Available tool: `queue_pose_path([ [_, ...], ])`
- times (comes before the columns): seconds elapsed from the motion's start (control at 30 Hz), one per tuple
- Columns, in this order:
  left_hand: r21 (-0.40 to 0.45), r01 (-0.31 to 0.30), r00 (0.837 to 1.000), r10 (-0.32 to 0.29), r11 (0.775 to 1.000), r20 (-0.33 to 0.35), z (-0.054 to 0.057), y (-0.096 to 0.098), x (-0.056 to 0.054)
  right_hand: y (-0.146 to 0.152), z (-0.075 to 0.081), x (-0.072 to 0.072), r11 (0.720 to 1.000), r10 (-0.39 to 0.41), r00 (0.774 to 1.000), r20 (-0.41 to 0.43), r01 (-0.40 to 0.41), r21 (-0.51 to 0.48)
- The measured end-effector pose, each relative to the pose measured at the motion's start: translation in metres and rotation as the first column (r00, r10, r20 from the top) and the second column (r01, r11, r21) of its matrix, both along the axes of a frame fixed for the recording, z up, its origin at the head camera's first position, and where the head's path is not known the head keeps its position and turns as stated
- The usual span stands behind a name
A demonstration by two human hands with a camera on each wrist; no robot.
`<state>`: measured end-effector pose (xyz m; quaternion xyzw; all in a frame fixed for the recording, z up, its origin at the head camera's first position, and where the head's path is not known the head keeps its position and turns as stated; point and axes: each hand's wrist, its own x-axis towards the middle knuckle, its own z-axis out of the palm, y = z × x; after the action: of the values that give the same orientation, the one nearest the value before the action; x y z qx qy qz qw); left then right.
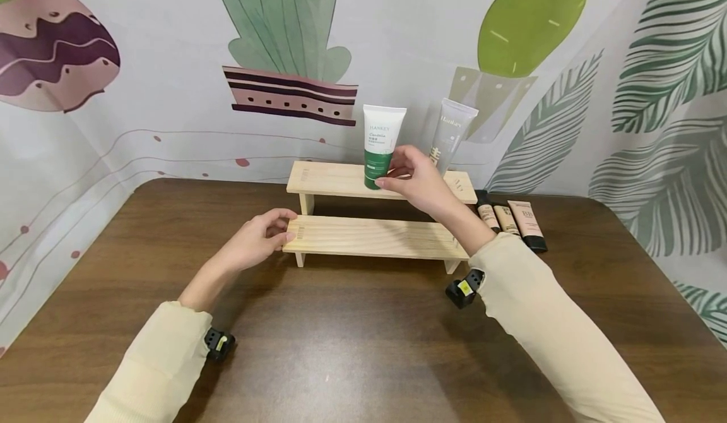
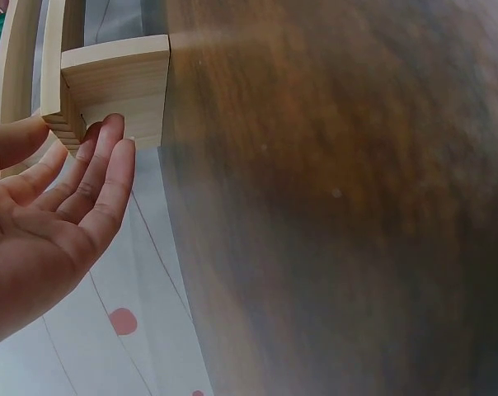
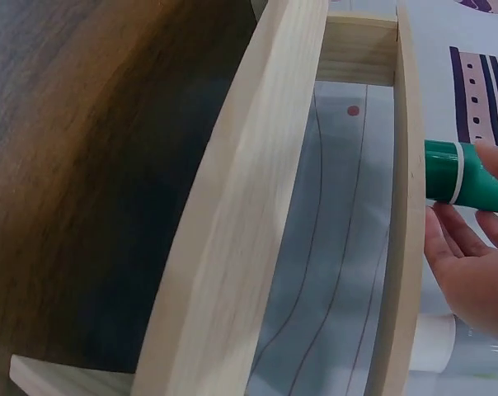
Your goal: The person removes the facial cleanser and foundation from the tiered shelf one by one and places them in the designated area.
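A two-step wooden rack point(image 1: 369, 237) stands on the table. My right hand point(image 1: 423, 183) holds a white and green squeeze tube point(image 1: 382, 142) upright, cap down, at the upper step. In the right wrist view, the tube's green cap point(image 3: 441, 171) is right at the upper board, with thumb and fingers on opposite sides. Just right of it, a grey translucent tube point(image 1: 451, 129) stands on the same step, partly behind my hand. My left hand point(image 1: 255, 240) grips the left end of the lower step; in the left wrist view the thumb lies at the board's edge point(image 2: 55, 107).
Beside the rack's right end lie several cosmetic tubes: a pink one point(image 1: 526, 221), a beige one point(image 1: 507, 219) and a black-capped one point(image 1: 488, 216). A patterned cloth point(image 1: 182, 107) hangs behind the brown table point(image 1: 335, 341).
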<state>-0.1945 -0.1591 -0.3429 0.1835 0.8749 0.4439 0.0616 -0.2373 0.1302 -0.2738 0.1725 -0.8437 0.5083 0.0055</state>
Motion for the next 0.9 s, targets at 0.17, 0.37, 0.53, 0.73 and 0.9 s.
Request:
queue_pose_path([
  [0.17, 0.002, 0.002, 1.000, -0.002, 1.000, -0.001, -0.0003, -0.0005, -0.0002, -0.0018, -0.0032, -0.0020, 0.999, -0.018, 1.000, -0.009, 0.018, -0.033],
  [0.37, 0.007, 0.002, 1.000, -0.002, 1.000, 0.000, -0.0012, -0.0008, -0.0008, -0.0044, -0.0059, -0.0017, 0.998, -0.053, 0.998, -0.019, 0.052, -0.032],
  [0.53, 0.011, 0.001, 1.000, -0.001, 1.000, 0.006, -0.0009, -0.0007, -0.0007, -0.0047, -0.0086, -0.0036, 0.998, -0.059, 0.998, -0.023, 0.059, -0.032],
  [0.73, 0.010, -0.007, 1.000, 0.007, 1.000, 0.013, -0.0003, -0.0007, 0.0000, -0.0058, -0.0083, -0.0044, 0.998, -0.057, 0.998, -0.026, 0.056, -0.032],
  [0.9, 0.007, -0.012, 1.000, 0.012, 1.000, 0.019, -0.0009, -0.0008, 0.0000, -0.0065, -0.0078, -0.0040, 0.998, -0.061, 0.998, -0.031, 0.060, -0.018],
])
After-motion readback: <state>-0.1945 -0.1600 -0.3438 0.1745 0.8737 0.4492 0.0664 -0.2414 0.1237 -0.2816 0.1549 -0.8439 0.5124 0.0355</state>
